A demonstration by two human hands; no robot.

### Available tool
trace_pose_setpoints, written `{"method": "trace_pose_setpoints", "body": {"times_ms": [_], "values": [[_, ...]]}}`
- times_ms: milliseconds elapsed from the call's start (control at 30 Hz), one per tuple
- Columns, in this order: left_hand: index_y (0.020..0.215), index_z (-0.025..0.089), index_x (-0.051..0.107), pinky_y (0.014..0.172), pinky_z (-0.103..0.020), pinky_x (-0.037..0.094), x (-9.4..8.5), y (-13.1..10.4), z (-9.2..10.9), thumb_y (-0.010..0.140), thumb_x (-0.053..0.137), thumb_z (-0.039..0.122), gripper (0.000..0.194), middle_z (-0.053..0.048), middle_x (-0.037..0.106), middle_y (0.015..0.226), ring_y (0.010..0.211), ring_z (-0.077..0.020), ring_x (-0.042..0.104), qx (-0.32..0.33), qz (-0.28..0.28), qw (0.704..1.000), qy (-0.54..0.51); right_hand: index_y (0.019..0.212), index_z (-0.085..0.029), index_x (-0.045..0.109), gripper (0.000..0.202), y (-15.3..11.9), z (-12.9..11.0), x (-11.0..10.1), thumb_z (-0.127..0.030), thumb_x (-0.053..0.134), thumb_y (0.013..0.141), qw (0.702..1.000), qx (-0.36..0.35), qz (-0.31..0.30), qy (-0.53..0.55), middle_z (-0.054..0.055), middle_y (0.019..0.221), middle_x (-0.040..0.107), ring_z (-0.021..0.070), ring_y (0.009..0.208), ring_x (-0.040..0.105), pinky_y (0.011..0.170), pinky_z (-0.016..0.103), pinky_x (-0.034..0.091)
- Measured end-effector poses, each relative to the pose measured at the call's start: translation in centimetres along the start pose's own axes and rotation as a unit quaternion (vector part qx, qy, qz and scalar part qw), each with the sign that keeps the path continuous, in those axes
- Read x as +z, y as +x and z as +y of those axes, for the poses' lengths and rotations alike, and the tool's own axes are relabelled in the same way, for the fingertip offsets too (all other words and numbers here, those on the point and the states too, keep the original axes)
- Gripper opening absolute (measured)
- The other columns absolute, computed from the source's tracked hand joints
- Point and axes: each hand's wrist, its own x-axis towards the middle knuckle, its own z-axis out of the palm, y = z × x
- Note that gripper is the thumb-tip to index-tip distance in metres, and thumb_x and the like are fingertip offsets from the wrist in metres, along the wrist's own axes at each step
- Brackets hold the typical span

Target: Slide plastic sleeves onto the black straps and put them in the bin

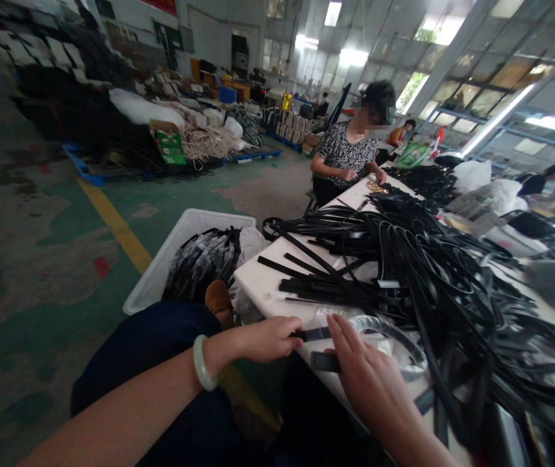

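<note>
My left hand [270, 338], with a pale bangle on the wrist, pinches the end of a black strap [317, 333] at the table's near edge. Clear plastic [406, 347] seems to cover part of that strap where it curves away to the right. My right hand [362, 366] lies over the strap with its fingers stretched out. From under its palm sticks a blunt black strap end [324, 362]; whether the thumb presses on it is hidden. Several loose black straps [321, 288] lie just beyond both hands on the white table [258, 285].
A large tangle of black straps [404, 246] covers the table's right side. On the floor at left stands a white bin [148, 285] holding plastic-wrapped black pieces. A co-worker [348, 149] sits at the table's far end. Blue pallets [83, 165] carry piled goods behind.
</note>
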Motion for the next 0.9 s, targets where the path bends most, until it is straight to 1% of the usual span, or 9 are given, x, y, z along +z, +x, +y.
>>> {"method": "trace_pose_setpoints", "body": {"times_ms": [100,200,333,433,533,667,767,833,900], "values": [[0.089,0.017,0.058,0.062,-0.025,0.042,0.3,-0.4,0.4,0.089,0.051,0.034,0.019,-0.001,0.059,0.077,0.065,-0.0153,0.053,0.029,-0.02,0.998,-0.044,0.141,-0.011,0.038,0.059,1.7,-1.9,1.0,-0.006,0.049,0.084,0.998,-0.056,-0.01,0.02,0.023,0.144,0.045,0.0226,0.088,0.071,0.069,0.029,0.054],[0.075,0.017,0.054,0.053,-0.023,0.038,0.2,-1.2,0.1,0.091,0.046,0.043,0.031,0.002,0.05,0.062,0.055,-0.0128,0.048,-0.006,-0.036,0.994,-0.099,0.113,-0.014,0.059,0.026,2.8,-3.0,1.8,-0.017,0.056,0.087,0.998,-0.041,-0.048,0.015,0.014,0.102,0.069,0.0247,0.072,0.071,0.059,0.031,0.053],[0.076,0.018,0.054,0.054,-0.024,0.04,1.0,-1.6,-0.6,0.092,0.036,0.06,0.049,0.001,0.051,0.063,0.056,-0.0138,0.051,0.013,-0.045,0.991,-0.129,0.095,-0.017,0.061,0.011,2.7,-3.3,2.0,-0.02,0.064,0.085,0.997,-0.06,-0.053,-0.02,0.008,0.078,0.067,0.0265,0.061,0.07,0.048,0.03,0.049],[0.077,0.017,0.059,0.061,-0.024,0.041,2.0,-1.2,-0.8,0.085,0.06,0.048,0.032,-0.001,0.059,0.07,0.067,-0.0163,0.055,0.067,-0.002,0.997,-0.044,0.091,-0.017,0.061,0.013,2.4,-3.1,1.9,-0.009,0.064,0.081,0.994,-0.081,-0.033,-0.062,0.008,0.077,0.067,0.0246,0.059,0.069,0.046,0.028,0.047],[0.072,0.016,0.061,0.059,-0.023,0.039,1.9,-1.3,-1.0,0.083,0.064,0.032,0.019,-0.001,0.06,0.069,0.066,-0.0152,0.054,0.045,0.035,0.998,0.007,0.09,-0.018,0.061,0.01,2.0,-1.6,2.3,-0.01,0.061,0.083,0.993,-0.099,-0.008,-0.065,0.006,0.075,0.066,0.0232,0.056,0.068,0.046,0.028,0.046],[0.071,0.017,0.06,0.054,-0.02,0.037,-0.1,-2.4,-1.5,0.087,0.059,0.028,0.02,0.003,0.056,0.061,0.057,-0.0112,0.051,0.015,-0.017,0.999,-0.048,0.089,-0.02,0.06,0.009,0.8,2.0,3.3,-0.013,0.061,0.082,0.993,-0.111,0.019,-0.034,0.003,0.071,0.065,0.0218,0.052,0.067,0.043,0.028,0.046],[0.074,0.017,0.059,0.054,-0.021,0.039,-2.6,-4.1,-1.5,0.087,0.058,0.041,0.028,0.002,0.056,0.063,0.058,-0.0121,0.051,0.037,-0.07,0.994,-0.078,0.1,-0.02,0.062,0.017,0.9,4.4,2.5,-0.027,0.063,0.084,0.99,-0.132,0.048,0.017,0.005,0.081,0.071,0.0229,0.056,0.069,0.045,0.03,0.051],[0.079,0.016,0.06,0.056,-0.022,0.04,-5.1,-6.4,-1.3,0.086,0.055,0.052,0.037,-0.001,0.058,0.069,0.062,-0.014,0.053,0.046,-0.026,0.997,-0.053,0.12,-0.021,0.058,0.038,2.1,5.5,0.6,-0.036,0.06,0.086,0.983,-0.139,0.098,0.072,0.011,0.109,0.071,0.0258,0.077,0.073,0.059,0.033,0.058],[0.082,0.016,0.062,0.06,-0.022,0.04,-7.9,-10.1,-1.7,0.09,0.044,0.057,0.046,-0.002,0.06,0.074,0.067,-0.0152,0.054,0.006,0.096,0.995,-0.018,0.125,-0.024,0.058,0.037,4.2,6.1,-2.2,-0.037,0.052,0.09,0.964,-0.096,0.199,0.149,0.009,0.123,0.066,0.0261,0.096,0.07,0.075,0.035,0.059]]}}
